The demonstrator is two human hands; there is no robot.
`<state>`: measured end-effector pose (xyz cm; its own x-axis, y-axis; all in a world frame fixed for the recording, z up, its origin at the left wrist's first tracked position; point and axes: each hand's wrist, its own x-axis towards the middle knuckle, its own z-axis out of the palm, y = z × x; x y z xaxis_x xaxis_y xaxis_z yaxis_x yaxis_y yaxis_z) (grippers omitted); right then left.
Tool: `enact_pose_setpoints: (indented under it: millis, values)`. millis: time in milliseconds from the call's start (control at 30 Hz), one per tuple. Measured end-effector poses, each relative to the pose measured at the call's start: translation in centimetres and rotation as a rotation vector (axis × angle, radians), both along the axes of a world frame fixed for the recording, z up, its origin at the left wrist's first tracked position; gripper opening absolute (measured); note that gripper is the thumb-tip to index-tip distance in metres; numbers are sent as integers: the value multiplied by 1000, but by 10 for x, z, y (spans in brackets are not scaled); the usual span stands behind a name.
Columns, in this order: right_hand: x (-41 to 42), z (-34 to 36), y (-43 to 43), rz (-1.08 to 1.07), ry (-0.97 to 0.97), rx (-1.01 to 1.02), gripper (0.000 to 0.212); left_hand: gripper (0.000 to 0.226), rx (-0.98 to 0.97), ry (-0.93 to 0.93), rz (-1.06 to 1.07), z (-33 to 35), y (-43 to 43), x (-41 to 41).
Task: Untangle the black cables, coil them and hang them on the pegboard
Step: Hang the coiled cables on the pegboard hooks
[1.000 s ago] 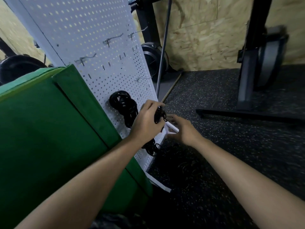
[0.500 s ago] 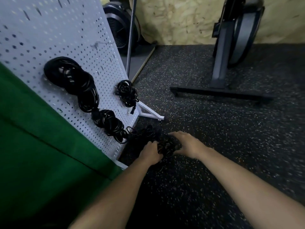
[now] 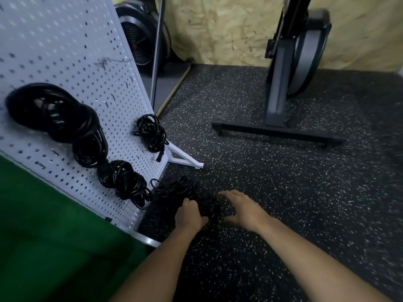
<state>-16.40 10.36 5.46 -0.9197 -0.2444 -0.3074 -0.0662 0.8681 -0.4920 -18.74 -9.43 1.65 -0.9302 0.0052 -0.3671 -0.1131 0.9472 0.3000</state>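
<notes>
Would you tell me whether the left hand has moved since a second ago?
Yes: the left hand has come down from the small hung coil on the pegboard to the tangled cables on the floor.

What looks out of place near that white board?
A black cable tangle lies on the floor beside the pegboard, while other coils hang on it. The left hand grips the tangle; the right hand hovers open beside it.

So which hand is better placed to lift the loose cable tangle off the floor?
Left, probably. The left hand has its fingers curled round the cable tangle by the pegboard; the right hand hovers open beside it, holding nothing.
</notes>
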Motion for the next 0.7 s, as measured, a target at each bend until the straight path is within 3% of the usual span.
enact_pose_setpoints:
  millis: [200,367,700]
  values:
    - [9,31,-5,24,101,27,96,46,-59,41,-111,73,4,5]
    - [16,63,-10,46,192,-3,108,40,4,59,-204,151,3,-1]
    - [22,135,-34,39,433,-407,75,23,99,173,-273,281,-22,4]
